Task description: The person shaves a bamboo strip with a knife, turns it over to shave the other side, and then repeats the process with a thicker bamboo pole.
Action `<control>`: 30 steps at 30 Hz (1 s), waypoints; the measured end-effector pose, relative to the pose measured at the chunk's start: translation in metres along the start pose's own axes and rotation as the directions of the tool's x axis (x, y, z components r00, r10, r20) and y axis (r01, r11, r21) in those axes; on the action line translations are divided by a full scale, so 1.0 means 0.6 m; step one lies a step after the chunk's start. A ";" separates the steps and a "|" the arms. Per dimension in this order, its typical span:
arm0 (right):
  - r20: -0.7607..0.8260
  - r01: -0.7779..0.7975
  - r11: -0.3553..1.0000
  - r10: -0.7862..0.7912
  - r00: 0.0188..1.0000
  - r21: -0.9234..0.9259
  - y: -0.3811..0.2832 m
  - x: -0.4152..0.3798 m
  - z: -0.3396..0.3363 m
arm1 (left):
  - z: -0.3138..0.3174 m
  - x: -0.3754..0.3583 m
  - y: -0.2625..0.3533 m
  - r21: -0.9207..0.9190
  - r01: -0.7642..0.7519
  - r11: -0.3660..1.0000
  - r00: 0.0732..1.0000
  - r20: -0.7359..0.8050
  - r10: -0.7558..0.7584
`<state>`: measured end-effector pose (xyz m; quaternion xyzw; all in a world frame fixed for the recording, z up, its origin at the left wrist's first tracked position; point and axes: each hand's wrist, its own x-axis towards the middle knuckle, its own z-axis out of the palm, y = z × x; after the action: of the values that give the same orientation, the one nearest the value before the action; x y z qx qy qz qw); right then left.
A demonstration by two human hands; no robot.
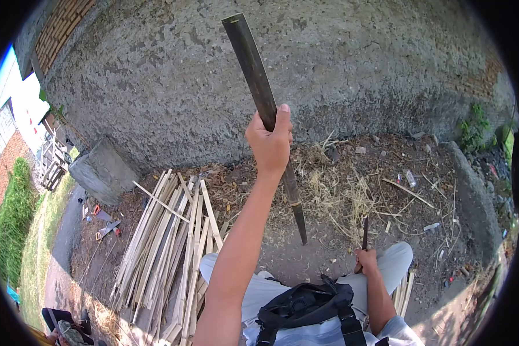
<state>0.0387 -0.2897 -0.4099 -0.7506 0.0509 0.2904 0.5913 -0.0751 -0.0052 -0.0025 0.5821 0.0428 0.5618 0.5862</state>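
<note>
My left hand [270, 138] is wrapped round a long dark split bamboo piece [252, 63], raised in front of the wall. The piece slants, its wide cut end at the top and its narrow end low, over the ground between my knees. Resting by my right knee, my right hand [365, 260] is closed round the handle of a dark narrow blade [365, 230] that points upward. The two hands are well apart, and the blade does not touch the bamboo.
Many pale split strips [161, 236] lie in a pile to the left. Two saws [107, 229] lie beyond them, near a concrete block [101, 173]. Dry fibres [352, 199] and a plastic bottle [410, 178] lie before the rough wall [352, 75]. Part of another person [69, 331] shows at lower left.
</note>
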 end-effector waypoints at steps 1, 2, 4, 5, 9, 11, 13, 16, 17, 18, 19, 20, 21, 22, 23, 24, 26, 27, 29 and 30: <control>0.001 0.011 1.000 -0.011 1.000 0.006 -0.006 0.005 0.003 | 0.003 0.005 0.000 0.006 0.000 1.000 1.000 0.003 0.000; 0.002 0.018 1.000 -0.018 1.000 0.009 -0.007 0.005 0.004 | 0.003 0.006 -0.001 0.012 0.005 1.000 1.000 0.003 -0.005; 0.001 0.007 1.000 -0.007 1.000 -0.001 0.002 -0.005 -0.001 | 0.003 -0.002 -0.003 0.017 0.023 1.000 1.000 0.002 -0.023; 0.000 0.005 1.000 -0.005 1.000 -0.006 0.000 -0.002 0.000 | 0.006 -0.001 -0.003 0.012 0.021 1.000 1.000 0.008 -0.021; -0.001 0.009 0.999 -0.009 1.000 -0.041 -0.004 0.001 0.002 | 0.011 0.003 -0.007 -0.001 0.011 1.000 1.000 0.028 -0.011; -0.002 0.021 0.999 -0.021 1.000 -0.042 -0.004 -0.002 0.001 | 0.017 0.000 -0.007 0.026 -0.005 1.000 1.000 0.029 0.004; -0.001 0.029 0.999 -0.029 1.000 -0.043 -0.004 -0.006 0.000 | 0.022 -0.004 -0.008 0.028 -0.017 0.999 0.999 0.039 0.015; 0.002 0.038 0.999 -0.037 0.999 -0.038 -0.001 -0.003 -0.002 | 0.028 -0.007 -0.013 0.008 -0.027 1.000 0.998 0.062 0.026; 0.002 0.038 0.999 -0.038 0.999 -0.032 0.001 -0.001 -0.002 | 0.030 -0.008 -0.014 0.008 -0.026 1.000 0.998 0.063 0.025; 0.002 0.039 0.999 -0.039 0.999 -0.026 0.003 0.000 -0.003 | 0.032 -0.009 -0.015 0.009 -0.024 1.000 0.998 0.065 0.023; 0.002 0.041 0.999 -0.041 0.999 -0.026 0.004 0.000 -0.004 | 0.034 -0.009 -0.015 -0.002 -0.023 1.000 0.997 0.070 0.023; 0.002 0.043 0.999 -0.043 0.999 -0.026 0.005 0.001 -0.004 | 0.035 -0.010 -0.015 -0.013 -0.021 1.000 0.997 0.075 0.022; 0.002 0.044 0.999 -0.044 0.999 -0.025 0.003 -0.001 -0.004 | 0.037 -0.011 -0.014 -0.023 -0.019 1.000 0.997 0.081 0.020; 0.006 0.041 0.999 -0.041 0.999 -0.030 0.002 -0.002 -0.004 | 0.038 -0.012 -0.015 -0.022 -0.022 1.000 0.997 0.076 0.024; 0.011 0.039 0.999 -0.039 0.999 -0.035 0.000 -0.003 -0.004 | 0.040 -0.012 -0.015 -0.020 -0.027 0.999 0.997 0.071 0.028; 0.016 0.036 0.999 -0.035 0.999 -0.039 -0.002 -0.005 -0.002 | 0.040 -0.013 -0.016 -0.016 -0.031 0.999 0.997 0.066 0.032; 0.020 0.035 0.998 -0.034 0.999 -0.044 -0.004 -0.009 0.000 | 0.041 -0.012 -0.020 0.010 -0.058 0.998 0.997 0.050 0.057; 0.021 0.035 0.998 -0.034 0.999 -0.047 -0.005 -0.010 0.000 | 0.041 -0.012 -0.022 0.023 -0.071 0.997 0.997 0.042 0.070; 0.015 0.042 0.998 -0.041 0.999 -0.048 -0.007 -0.012 0.001 | 0.040 -0.010 -0.027 0.076 -0.102 0.992 0.995 0.025 0.100; 0.012 0.045 0.998 -0.045 0.999 -0.049 -0.007 -0.012 0.000 | 0.039 -0.010 -0.030 0.103 -0.117 0.988 0.993 0.016 0.116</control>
<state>0.0344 -0.2902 -0.4027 -0.7643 0.0236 0.2823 0.5793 -0.0499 -0.0186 -0.0116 0.6160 0.0348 0.5891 0.5218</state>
